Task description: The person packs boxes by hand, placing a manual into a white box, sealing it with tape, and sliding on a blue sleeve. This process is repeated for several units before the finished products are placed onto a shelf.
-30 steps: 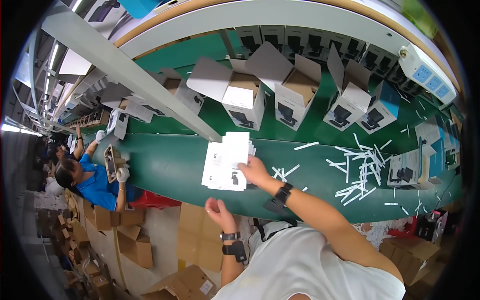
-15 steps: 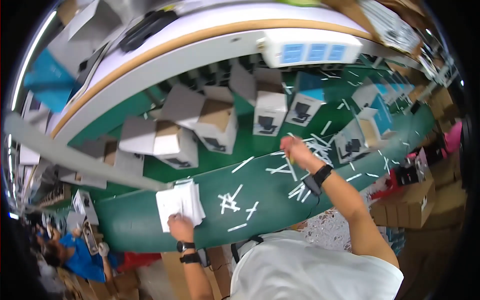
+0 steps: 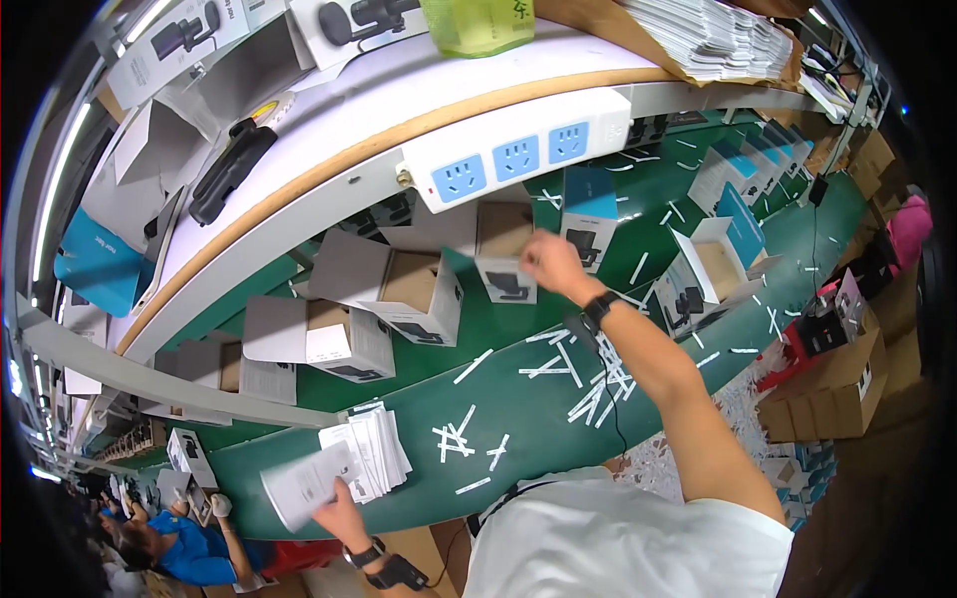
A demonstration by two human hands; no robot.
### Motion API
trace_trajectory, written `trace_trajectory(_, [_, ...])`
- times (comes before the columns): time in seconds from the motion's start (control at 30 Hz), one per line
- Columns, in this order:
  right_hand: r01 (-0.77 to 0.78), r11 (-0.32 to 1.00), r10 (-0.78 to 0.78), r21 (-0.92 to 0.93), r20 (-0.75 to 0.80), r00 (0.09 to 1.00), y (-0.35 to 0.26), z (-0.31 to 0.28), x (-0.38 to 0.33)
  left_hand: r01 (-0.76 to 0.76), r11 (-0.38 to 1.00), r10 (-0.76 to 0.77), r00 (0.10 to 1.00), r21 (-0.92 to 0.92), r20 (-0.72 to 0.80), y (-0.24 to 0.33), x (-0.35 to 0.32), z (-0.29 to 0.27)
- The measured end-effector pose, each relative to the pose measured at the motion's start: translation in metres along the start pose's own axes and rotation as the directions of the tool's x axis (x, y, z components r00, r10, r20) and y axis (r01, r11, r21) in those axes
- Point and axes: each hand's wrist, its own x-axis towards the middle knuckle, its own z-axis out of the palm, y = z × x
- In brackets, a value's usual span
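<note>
My left hand [image 3: 343, 518] pinches the edge of a white printed leaflet [image 3: 297, 486], which is tilted and partly blurred. It is just left of a fanned stack of white leaflets [image 3: 383, 450] on the green table. Farther out, my right hand [image 3: 554, 265] is at the front right of an open white box [image 3: 506, 282] with a dark device pictured on it. The right fingers are closed together; whether anything is between them is hidden. Right of that hand stands a white and blue box [image 3: 590, 214].
More open boxes [image 3: 427, 304] line the green conveyor-like surface. White paper strips [image 3: 603, 384] lie scattered nearer me. A power strip [image 3: 513, 149] hangs on the shelf edge above. At the right stands an open box [image 3: 708, 274]. A co-worker in blue [image 3: 184, 548] is at the far left.
My left hand has lifted a leaflet off the stack and moved it left and nearer me. The right hand has gone from the paper strips up and left to an open box.
</note>
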Motion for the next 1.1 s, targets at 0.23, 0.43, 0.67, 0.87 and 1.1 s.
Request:
trace_trajectory(0.23, [0.126,0.987,-0.14,0.103,0.146,0.979,-0.189,0.0,-0.114,0.093,0.88,-0.004,0.982,-0.465,0.189,0.109,-0.064,0.057])
trace_trajectory(0.43, [-0.184,0.952,0.108,0.247,0.29,0.951,-0.24,-0.022,-0.159,-0.193,0.854,0.264,0.961,-0.483,0.082,0.158,-0.066,0.102])
trace_trajectory(0.67, [-0.149,0.892,-0.158,0.428,0.601,0.783,-0.204,-0.104,-0.198,-0.568,0.785,0.616,0.757,-0.249,0.217,0.164,-0.08,0.123])
trace_trajectory(0.87, [-0.658,0.727,0.571,0.196,0.358,0.738,-0.147,-0.139,-0.215,-0.289,0.911,0.398,0.801,-0.293,0.447,0.154,-0.084,0.112])
trace_trajectory(1.1, [-0.658,0.705,0.553,0.266,0.375,0.744,-0.156,-0.06,-0.212,-0.362,0.904,0.428,0.788,-0.229,0.442,0.177,-0.089,0.085])
